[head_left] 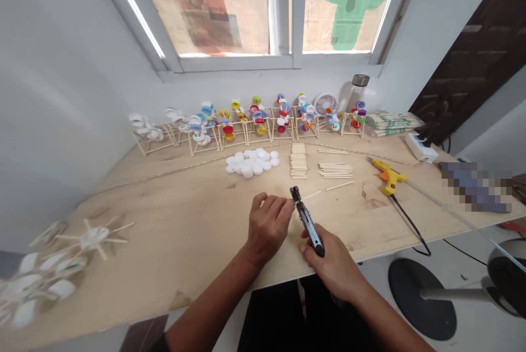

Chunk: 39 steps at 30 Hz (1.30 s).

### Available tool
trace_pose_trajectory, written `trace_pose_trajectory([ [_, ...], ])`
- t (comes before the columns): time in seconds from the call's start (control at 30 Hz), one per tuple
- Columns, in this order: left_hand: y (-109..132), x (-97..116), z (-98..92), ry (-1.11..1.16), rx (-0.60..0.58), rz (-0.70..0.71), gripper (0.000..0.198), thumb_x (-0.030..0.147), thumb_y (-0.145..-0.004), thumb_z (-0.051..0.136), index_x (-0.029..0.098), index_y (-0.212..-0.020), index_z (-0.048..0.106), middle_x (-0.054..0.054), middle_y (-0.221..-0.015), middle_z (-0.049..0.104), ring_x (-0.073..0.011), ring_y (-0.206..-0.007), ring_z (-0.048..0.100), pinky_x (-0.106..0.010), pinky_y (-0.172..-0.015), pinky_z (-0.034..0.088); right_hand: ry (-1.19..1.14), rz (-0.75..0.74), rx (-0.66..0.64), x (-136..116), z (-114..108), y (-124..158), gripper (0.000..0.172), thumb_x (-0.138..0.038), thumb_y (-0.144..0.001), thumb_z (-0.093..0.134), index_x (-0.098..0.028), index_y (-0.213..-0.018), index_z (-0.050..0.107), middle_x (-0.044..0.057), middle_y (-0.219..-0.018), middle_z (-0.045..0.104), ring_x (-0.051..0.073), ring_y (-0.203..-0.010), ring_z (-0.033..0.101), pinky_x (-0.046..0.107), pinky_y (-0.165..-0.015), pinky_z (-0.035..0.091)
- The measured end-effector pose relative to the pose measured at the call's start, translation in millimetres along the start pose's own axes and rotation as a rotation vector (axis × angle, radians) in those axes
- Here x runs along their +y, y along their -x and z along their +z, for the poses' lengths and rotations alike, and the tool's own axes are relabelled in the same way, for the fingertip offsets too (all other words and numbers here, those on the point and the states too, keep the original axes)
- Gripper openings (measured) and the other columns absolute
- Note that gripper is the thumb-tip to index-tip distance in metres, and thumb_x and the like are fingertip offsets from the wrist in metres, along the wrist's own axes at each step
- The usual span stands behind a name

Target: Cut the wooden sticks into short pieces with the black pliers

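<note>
My right hand (pixel 329 264) grips a pair of cutting pliers (pixel 307 221) with a metal body and dark handles, its head pointing away from me. Beside that head, my left hand (pixel 269 226) is closed in a pinch on a thin wooden stick (pixel 312 196), which passes by the jaws and sticks out to the right. Its held end is hidden by my fingers. Just beyond lie a column of short cut sticks (pixel 298 161), a pile of longer sticks (pixel 336 171) and a cluster of white bottle caps (pixel 252 163).
Several stick frames with coloured cap wheels (pixel 258 121) line the back by the wall. A yellow glue gun (pixel 387 175) with its cable lies right, near a power strip (pixel 421 147) and bagged sticks (pixel 394 123). Stick-and-cap wheels (pixel 93 238) sit at left. A bottle (pixel 358 91) stands behind.
</note>
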State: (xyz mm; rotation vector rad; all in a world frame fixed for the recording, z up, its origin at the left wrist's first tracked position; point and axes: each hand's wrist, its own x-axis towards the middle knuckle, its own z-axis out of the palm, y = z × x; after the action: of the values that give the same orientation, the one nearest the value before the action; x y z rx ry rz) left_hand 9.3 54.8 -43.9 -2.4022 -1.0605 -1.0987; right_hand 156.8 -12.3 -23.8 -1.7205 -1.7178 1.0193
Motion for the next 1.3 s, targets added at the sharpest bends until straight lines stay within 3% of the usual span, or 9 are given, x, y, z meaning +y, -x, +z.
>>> trace_pose_trajectory([
  [0.13,-1,14,-13.8,0.023,0.041,-0.047,0.010,0.009,-0.079,0.049,0.014,-0.086,0.052,-0.004,-0.077,0.062,-0.0136,-0.067,0.054,-0.032,-0.071,0.036,0.015,-0.028,0.031,1,3,11,0.015,-0.027,-0.076,0.048,-0.020,-0.089,0.052,0.000,-0.068,0.057,0.017,-0.064,0.053,0.025,-0.060,0.036],
  [0.27,0,25,-23.7,0.041,0.023,-0.100,0.006,0.011,-0.080,0.047,0.014,-0.081,0.052,-0.003,-0.066,0.057,-0.0137,-0.062,0.051,-0.029,-0.064,0.037,0.059,-0.056,0.077,5,9,20,0.017,-0.026,-0.077,0.047,-0.020,-0.092,0.050,0.000,-0.069,0.057,0.018,-0.065,0.054,0.025,-0.060,0.037],
  [0.77,9,53,-38.9,-0.094,-0.053,-0.194,0.012,0.012,-0.081,0.045,0.015,-0.072,0.053,0.000,-0.055,0.047,-0.0131,-0.053,0.042,-0.026,-0.052,0.032,0.130,-0.084,0.131,8,10,34,0.012,-0.022,-0.077,0.046,-0.020,-0.088,0.049,0.001,-0.072,0.057,0.018,-0.067,0.053,0.026,-0.061,0.037],
  [0.93,11,38,-36.6,-0.095,-0.020,0.004,0.008,0.011,-0.080,0.047,0.013,-0.084,0.054,-0.002,-0.060,0.052,-0.0133,-0.055,0.044,-0.027,-0.054,0.032,-0.010,-0.056,0.022,4,5,39,0.012,-0.024,-0.077,0.047,-0.020,-0.088,0.050,-0.002,-0.066,0.054,0.016,-0.061,0.052,0.025,-0.059,0.038],
  [1.13,15,15,-35.3,-0.001,0.016,0.250,0.019,0.008,-0.079,0.047,0.011,-0.098,0.051,-0.007,-0.074,0.060,-0.0147,-0.063,0.048,-0.029,-0.058,0.036,-0.289,-0.010,-0.144,0,1,44,0.015,-0.022,-0.077,0.049,-0.020,-0.092,0.052,-0.002,-0.070,0.056,0.013,-0.064,0.054,0.024,-0.062,0.041],
  [1.3,16,10,-36.3,0.014,0.072,0.329,0.019,0.009,-0.078,0.049,0.011,-0.096,0.051,-0.008,-0.077,0.062,-0.0154,-0.066,0.051,-0.031,-0.060,0.038,-0.337,0.014,-0.140,-2,2,47,0.016,-0.020,-0.076,0.051,-0.019,-0.091,0.054,-0.002,-0.069,0.055,0.012,-0.063,0.051,0.024,-0.062,0.041],
])
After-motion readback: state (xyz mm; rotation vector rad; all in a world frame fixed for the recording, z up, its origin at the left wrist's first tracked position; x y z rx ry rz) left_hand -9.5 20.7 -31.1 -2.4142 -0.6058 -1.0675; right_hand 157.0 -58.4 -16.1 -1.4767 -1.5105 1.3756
